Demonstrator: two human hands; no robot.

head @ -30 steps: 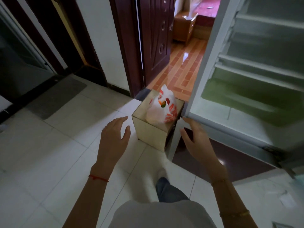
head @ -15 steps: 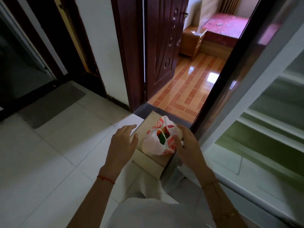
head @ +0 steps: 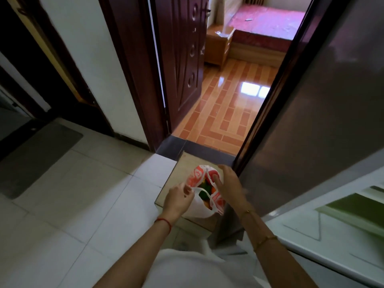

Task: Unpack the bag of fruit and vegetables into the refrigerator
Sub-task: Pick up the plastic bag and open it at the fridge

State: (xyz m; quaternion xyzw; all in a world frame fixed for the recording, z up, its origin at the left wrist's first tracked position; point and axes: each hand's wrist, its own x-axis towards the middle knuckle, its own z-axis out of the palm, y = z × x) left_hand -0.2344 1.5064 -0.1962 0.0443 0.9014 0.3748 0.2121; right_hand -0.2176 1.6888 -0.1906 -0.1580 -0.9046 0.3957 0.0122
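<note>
- Showing a head-camera view down onto a white plastic bag [head: 200, 207] with red print, which sits on top of a pale cardboard box [head: 182, 171] on the tiled floor [head: 62, 204].
- Left hand [head: 178, 197]: fingers curled, pinching the near left edge of the bag's mouth and holding it apart.
- Right hand [head: 228, 183]: fingers fairly straight, laid against the far right side of the bag's mouth, with one finger inside the opening; whether it grips the plastic cannot be told.
- Bag contents: green and orange produce [head: 204, 191] shows through the open mouth; single items cannot be told apart.
- Refrigerator door [head: 311, 100]: dark and glossy, swung open just to the right of the box, its lower corner beside the right hand.
- Refrigerator interior [head: 332, 215]: white, at the lower right edge of the view, with a greenish shelf or drawer partly seen.
- Surroundings: a dark wooden room door [head: 182, 59] stands open behind the box, giving onto an orange tiled room; a grey mat [head: 39, 154] lies on the floor at the left.
- Wrists: a red string on the left, thin gold bands on the right forearm.
</note>
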